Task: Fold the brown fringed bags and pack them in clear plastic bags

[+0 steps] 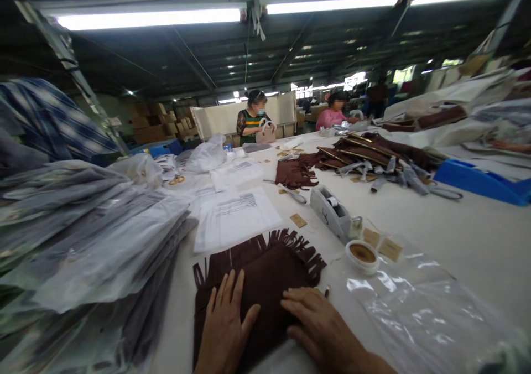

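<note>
A dark brown fringed bag [274,269] lies flat on the white table in front of me, its fringe spread along the far edge. My left hand [226,318] rests flat on its left part, fingers stretched out and thumb apart. On the right edge of the brown piece lies my right hand [317,318], fingers extended and a little bent, with nothing visible in them. To the right of that hand are a round white tub [362,256] with brown contents and a clear plastic bag [427,313].
A grey tape dispenser [332,213] stands beyond the tub. Bagged goods [95,235] are stacked high at left. Printed white plastic bags [238,213] lie ahead. Brown fringed pieces [369,152] are heaped at back right near a blue dispenser [481,180]. Two people sit across the table.
</note>
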{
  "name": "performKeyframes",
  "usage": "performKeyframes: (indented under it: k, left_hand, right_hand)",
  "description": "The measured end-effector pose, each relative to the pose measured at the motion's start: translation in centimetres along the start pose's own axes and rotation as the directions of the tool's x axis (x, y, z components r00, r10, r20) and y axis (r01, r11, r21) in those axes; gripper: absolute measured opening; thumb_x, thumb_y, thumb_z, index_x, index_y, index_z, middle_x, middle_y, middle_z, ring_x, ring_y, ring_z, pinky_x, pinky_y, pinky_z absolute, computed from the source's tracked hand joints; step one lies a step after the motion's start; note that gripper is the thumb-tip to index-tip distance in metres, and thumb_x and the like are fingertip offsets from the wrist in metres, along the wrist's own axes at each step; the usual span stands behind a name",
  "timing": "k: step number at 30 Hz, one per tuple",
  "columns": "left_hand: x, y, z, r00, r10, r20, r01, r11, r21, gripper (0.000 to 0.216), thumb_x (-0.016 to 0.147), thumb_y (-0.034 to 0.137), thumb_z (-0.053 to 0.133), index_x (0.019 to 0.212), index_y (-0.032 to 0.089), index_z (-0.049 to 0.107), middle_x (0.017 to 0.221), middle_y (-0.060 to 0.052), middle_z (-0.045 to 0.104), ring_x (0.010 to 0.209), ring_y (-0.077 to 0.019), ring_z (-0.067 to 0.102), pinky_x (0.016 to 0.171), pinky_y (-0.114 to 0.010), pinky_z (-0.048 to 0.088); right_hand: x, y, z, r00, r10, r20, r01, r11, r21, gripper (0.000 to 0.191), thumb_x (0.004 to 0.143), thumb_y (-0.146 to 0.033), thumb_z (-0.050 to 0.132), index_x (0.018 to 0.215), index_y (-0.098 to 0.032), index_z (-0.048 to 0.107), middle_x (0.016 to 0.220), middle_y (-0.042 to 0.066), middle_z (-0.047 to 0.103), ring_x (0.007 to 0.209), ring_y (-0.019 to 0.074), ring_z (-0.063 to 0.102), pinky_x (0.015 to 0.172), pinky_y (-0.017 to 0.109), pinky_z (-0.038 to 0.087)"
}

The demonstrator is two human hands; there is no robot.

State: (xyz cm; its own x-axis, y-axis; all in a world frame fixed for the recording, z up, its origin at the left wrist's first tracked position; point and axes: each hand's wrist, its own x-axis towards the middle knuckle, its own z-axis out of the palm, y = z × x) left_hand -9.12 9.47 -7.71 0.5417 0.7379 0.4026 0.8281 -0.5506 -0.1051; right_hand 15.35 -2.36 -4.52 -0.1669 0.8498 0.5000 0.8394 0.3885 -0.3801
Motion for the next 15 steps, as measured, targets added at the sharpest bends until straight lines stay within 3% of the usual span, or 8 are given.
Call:
performKeyframes:
  k: [3, 6, 9, 11, 15]
  left_hand:
    - [-0.2, 0.0, 0.3, 0.999, 0.021, -0.032, -0.020, 1.000, 0.015, 0.059, 0.095, 0.044, 0.043, 0.149, 0.020, 0.036, 0.149, -0.010, 0.046, 0.138, -0.0271, 0.043, 0.108, -0.050, 0.042]
    - [-0.2, 0.1, 0.4, 0.997, 0.044, -0.065, -0.042, 0.999, 0.020, 0.061, 0.095, 0.044, 0.042, 0.150, 0.020, 0.032, 0.149, -0.009, 0.047, 0.137, -0.0266, 0.043, 0.106, -0.049, 0.042]
    - [-0.2, 0.0, 0.3, 0.992, 0.063, -0.106, -0.060, 0.998, 0.031, 0.065, 0.095, 0.043, 0.043, 0.153, 0.021, 0.024, 0.149, -0.009, 0.046, 0.136, -0.0260, 0.044, 0.105, -0.048, 0.042]
    - [-0.1, 0.0, 0.1, 0.988, 0.080, -0.132, -0.075, 0.996, 0.044, 0.068, 0.095, 0.043, 0.043, 0.154, 0.021, 0.020, 0.149, -0.009, 0.047, 0.135, -0.0259, 0.046, 0.103, -0.047, 0.042]
    - [-0.1, -0.1, -0.2, 0.983, 0.111, -0.147, -0.101, 0.992, 0.075, 0.073, 0.093, 0.045, 0.047, 0.154, 0.018, 0.019, 0.147, -0.009, 0.049, 0.133, -0.0259, 0.048, 0.103, -0.045, 0.041]
  right_hand:
    - [-3.2, 3.4, -3.6, 0.977, 0.193, -0.089, -0.199, 0.978, -0.063, 0.021, 0.099, -0.027, 0.045, 0.096, -0.024, 0.066, 0.091, 0.004, 0.071, 0.082, 0.0174, 0.069, 0.073, 0.027, 0.056]
    - [-5.2, 7.2, -4.9, 0.974, 0.197, -0.113, -0.220, 0.940, -0.262, 0.027, 0.097, -0.032, 0.045, 0.077, -0.025, 0.062, 0.073, 0.002, 0.065, 0.065, 0.0194, 0.065, 0.062, 0.030, 0.053]
    - [-4.3, 8.8, -3.3, 0.977, 0.200, -0.071, -0.212, 0.924, -0.317, 0.026, 0.096, -0.031, 0.046, 0.075, -0.025, 0.060, 0.072, 0.002, 0.064, 0.064, 0.0205, 0.065, 0.061, 0.031, 0.050]
    - [-2.8, 8.8, -1.6, 0.961, 0.277, -0.021, -0.271, 0.920, -0.282, 0.021, 0.094, -0.031, 0.050, 0.077, -0.024, 0.058, 0.072, 0.001, 0.065, 0.063, 0.0193, 0.065, 0.057, 0.029, 0.047]
    - [-0.1, 7.9, 0.1, 0.847, 0.519, 0.115, -0.493, 0.848, -0.194, 0.015, 0.090, -0.031, 0.054, 0.077, -0.023, 0.056, 0.071, -0.001, 0.067, 0.063, 0.0196, 0.066, 0.057, 0.028, 0.043]
